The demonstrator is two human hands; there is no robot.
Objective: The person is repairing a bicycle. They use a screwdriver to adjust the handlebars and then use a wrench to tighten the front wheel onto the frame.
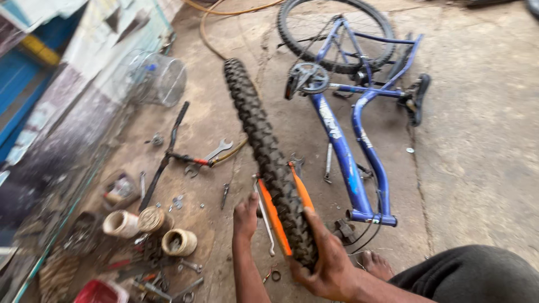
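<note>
Head view: right hand (328, 264) is gripping the near end of the knobby tyre (264, 151), fingers wrapped round it and the orange fork blades (274, 216). Left hand (245, 216) is resting open against the left blade. Tyre is standing on the concrete floor (483, 146) beside the blue bike frame (348, 163). Risk: wheel tipping onto loose spanners (216, 151), since only one hand is clamping.

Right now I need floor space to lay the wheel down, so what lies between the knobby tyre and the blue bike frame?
In the head view, mostly bare concrete floor separates the knobby tyre from the blue bike frame; only a slim metal tool lies there.
</note>
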